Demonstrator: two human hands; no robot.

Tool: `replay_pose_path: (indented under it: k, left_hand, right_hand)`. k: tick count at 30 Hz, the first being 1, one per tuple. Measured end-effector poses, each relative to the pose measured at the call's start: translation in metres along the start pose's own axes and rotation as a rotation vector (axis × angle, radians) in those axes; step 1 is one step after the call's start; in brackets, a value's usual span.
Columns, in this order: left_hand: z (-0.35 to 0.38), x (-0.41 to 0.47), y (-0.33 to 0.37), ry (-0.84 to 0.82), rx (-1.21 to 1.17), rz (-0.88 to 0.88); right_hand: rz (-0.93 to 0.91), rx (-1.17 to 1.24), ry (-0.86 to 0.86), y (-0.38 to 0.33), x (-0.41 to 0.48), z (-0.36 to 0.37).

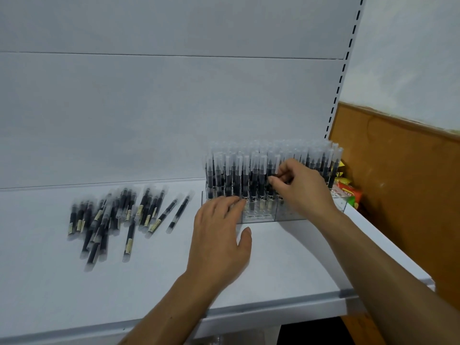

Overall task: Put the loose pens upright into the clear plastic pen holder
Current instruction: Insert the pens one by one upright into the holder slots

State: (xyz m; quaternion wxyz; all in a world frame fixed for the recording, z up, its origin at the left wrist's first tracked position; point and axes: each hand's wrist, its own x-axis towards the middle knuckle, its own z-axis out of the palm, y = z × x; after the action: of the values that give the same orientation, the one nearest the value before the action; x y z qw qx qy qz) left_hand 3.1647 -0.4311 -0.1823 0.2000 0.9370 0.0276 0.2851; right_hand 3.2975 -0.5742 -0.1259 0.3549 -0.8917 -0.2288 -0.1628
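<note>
A heap of loose pens [117,217] lies on the white shelf [273,270]. The left hand [220,235] rests open, fingertips touching the clear pen holder [261,215]. The right hand [302,188] pinches an upright pen [270,170] among the packed rows.

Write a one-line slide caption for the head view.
Both hands, left and right, work at the nearly full pen holder while loose pens lie on the shelf.

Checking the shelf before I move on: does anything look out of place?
Yes: a pile of loose pens lies flat and criss-crossed on the shelf, left of the clear pen holder, whose pens stand upright.
</note>
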Motion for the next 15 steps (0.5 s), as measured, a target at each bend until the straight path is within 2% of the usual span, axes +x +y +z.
replay_pose_path:
  k: [6,9,15]
  left_hand:
    - [-0.018,0.001,-0.009,0.000,-0.136,0.039]
    - [-0.039,-0.002,-0.024,0.036,-0.207,0.009]
    - [-0.079,-0.013,-0.073,0.118,-0.158,-0.157]
  right_hand:
    - [0.007,-0.111,-0.006,-0.003,-0.015,-0.007]
    - [-0.053,-0.124,0.012,-0.018,-0.034,-0.004]
    - [-0.284,-0.020,-0.301,-0.084,-0.061,0.055]
